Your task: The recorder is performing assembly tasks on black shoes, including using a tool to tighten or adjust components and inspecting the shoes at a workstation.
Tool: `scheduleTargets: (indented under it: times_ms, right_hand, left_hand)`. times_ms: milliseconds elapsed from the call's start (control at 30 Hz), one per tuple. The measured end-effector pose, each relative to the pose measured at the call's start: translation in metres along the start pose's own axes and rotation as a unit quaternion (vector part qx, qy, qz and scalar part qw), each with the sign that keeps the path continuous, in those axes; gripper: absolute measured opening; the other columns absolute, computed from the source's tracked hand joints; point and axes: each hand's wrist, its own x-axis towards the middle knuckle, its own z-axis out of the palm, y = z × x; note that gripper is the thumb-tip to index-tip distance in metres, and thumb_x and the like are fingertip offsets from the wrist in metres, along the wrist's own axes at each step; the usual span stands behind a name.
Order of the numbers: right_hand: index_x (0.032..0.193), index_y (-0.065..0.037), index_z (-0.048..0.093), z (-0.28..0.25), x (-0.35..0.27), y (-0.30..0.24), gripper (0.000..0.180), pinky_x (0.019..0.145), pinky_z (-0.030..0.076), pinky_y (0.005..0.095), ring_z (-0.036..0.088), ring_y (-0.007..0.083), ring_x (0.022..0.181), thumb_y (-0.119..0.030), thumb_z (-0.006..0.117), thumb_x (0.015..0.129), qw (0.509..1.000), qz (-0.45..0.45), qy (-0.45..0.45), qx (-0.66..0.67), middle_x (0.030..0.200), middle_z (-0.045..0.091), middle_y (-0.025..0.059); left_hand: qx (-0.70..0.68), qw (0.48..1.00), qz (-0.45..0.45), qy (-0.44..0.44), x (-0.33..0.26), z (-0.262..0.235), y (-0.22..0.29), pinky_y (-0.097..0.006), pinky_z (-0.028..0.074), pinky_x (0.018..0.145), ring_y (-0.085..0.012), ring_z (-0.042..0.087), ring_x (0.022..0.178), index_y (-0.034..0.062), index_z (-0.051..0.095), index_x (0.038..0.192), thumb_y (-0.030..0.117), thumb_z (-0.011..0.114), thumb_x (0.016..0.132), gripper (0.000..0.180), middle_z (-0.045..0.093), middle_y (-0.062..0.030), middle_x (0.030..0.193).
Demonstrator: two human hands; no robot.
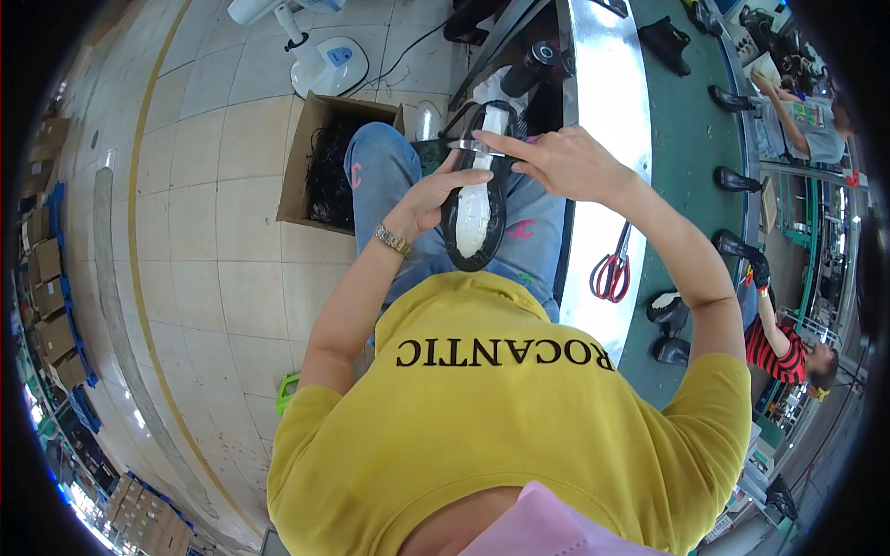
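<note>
Item in hand: one black shoe (475, 206), sole side turned down toward the lap, opening up, with a white filling or insole showing inside; it rests on the person's jeans-clad thighs, just beside the conveyor's metal edge (603, 102). Left hand (436, 193): wrapped around the shoe's left flank, thumb across the rim, gripping it. Right hand (561, 159): over the toe end, forefinger stretched out, pinching a small metal tool (475, 145) laid across the shoe; the tool's kind cannot be told. Progress, as judged: work on this shoe appears under way rather than finished, since it sits in the lap and not on the line; several black shoes (732, 179) already stand spaced along the green conveyor belt (691, 130). Also present: red-handled scissors (612, 271) on the metal edge; an open cardboard box (320, 162) of dark material on the floor, left of the knee; a white pedestal fan base (329, 63); pale tiled floor (213, 241) with a yellow line; stacked cartons (46, 278) far left; other workers across the belt.
</note>
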Motion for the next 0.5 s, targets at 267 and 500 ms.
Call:
scheduleTargets:
  times_ms: [267, 500]
  right_hand:
    - [0.152, -0.032, 0.022, 0.017, -0.004, -0.007, 0.063, 0.049, 0.045, 0.041, 0.058, 0.031, 0.051, -0.027, 0.053, 0.097, 0.999, 0.022, -0.04, 0.018, 0.057, 0.057, 0.0121]
    - [0.152, -0.032, 0.022, 0.008, -0.003, -0.017, 0.068, 0.047, 0.045, 0.0391, 0.058, 0.0285, 0.048, -0.025, 0.058, 0.095, 1.0, -0.002, 0.009, 0.009, 0.057, 0.058, 0.0106]
  left_hand:
    - [-0.081, 0.996, 0.001, -0.046, -0.016, -0.003, -0.016, -0.035, 0.052, 0.092, -0.0181, 0.061, 0.107, 0.0125, 0.035, 0.144, 0.024, 0.06, 0.096, 0.055, 0.058, -0.007, 0.12]
    - [-0.04, 0.994, 0.1, 0.036, -0.024, 0.01, -0.038, -0.034, 0.052, 0.092, -0.016, 0.06, 0.11, 0.0119, 0.032, 0.147, 0.03, 0.051, 0.1, 0.053, 0.056, -0.0073, 0.126]
